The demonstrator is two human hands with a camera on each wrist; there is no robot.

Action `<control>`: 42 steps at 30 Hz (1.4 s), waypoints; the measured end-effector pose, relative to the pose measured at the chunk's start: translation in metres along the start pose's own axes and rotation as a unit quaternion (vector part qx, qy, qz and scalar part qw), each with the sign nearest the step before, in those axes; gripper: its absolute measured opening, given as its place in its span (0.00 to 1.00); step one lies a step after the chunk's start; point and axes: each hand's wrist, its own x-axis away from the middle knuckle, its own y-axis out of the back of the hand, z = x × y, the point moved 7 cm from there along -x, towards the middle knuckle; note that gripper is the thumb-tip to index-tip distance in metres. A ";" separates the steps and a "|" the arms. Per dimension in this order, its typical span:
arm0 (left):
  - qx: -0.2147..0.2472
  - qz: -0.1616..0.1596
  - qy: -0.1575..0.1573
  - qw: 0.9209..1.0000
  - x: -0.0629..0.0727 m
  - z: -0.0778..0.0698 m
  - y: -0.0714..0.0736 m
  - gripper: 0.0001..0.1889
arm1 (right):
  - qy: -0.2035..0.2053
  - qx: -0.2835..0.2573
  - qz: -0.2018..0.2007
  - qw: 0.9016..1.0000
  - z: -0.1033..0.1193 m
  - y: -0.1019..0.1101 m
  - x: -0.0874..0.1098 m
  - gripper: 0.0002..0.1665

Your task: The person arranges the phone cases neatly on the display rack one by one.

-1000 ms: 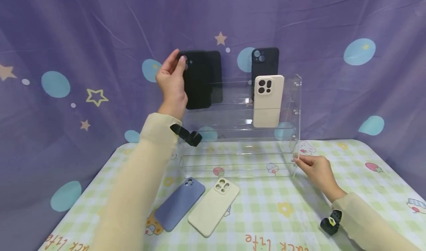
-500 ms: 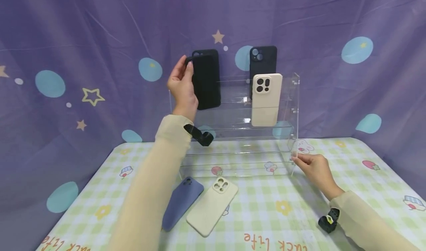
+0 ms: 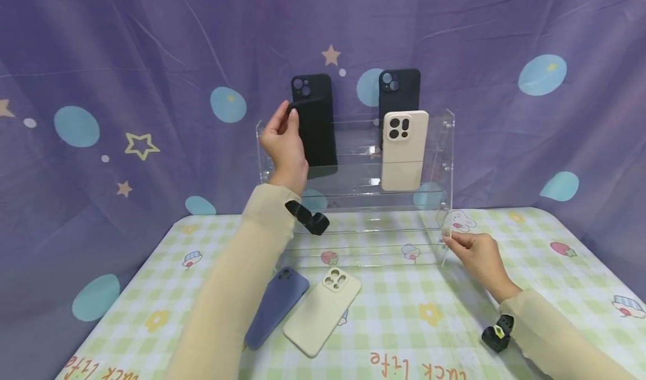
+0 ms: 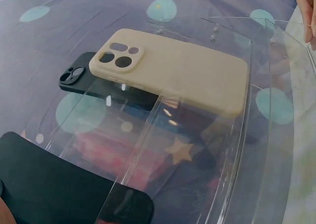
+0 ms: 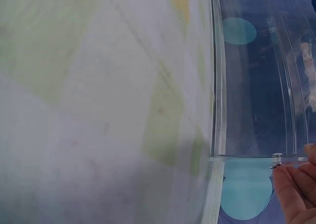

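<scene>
My left hand [image 3: 286,144] pinches a black phone case [image 3: 317,133] by its upper left edge. The case leans slightly, its lower end behind the clear strip of a tier on the acrylic display rack [image 3: 353,176]. In the left wrist view, the black case [image 4: 64,184] shows its plain back at lower left, partly seen through the plastic. Another black case [image 3: 323,86] stands behind it on the top tier. My right hand [image 3: 476,254] grips the rack's right side panel near its base; the right wrist view shows those fingers [image 5: 289,187] at the panel's edge.
On the rack's right, a beige phone case [image 3: 406,156] stands before a dark one [image 3: 407,91]. A blue-grey case [image 3: 280,307] and a cream case [image 3: 323,313] lie on the checked tablecloth [image 3: 393,318]. A purple curtain [image 3: 166,88] hangs behind.
My left hand has carried the black case rightward and then down, bringing its lower end behind the rack's clear strip. The right hand stays at the side panel.
</scene>
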 end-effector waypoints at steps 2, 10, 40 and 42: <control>-0.012 -0.004 0.006 1.000 0.002 0.001 0.001 0.16 | 0.000 0.000 0.000 1.000 -0.001 0.000 0.001 0.14; -0.060 -0.025 -0.011 0.998 0.005 0.005 0.009 0.13 | 0.009 0.002 -0.006 1.000 0.000 0.000 0.001 0.15; -0.114 -0.019 -0.039 0.993 0.007 0.015 0.030 0.12 | 0.024 0.018 -0.019 0.999 0.004 0.002 0.001 0.14; -0.117 -0.016 -0.045 0.992 0.007 0.014 0.032 0.12 | 0.023 0.018 -0.016 0.999 0.004 0.002 0.001 0.14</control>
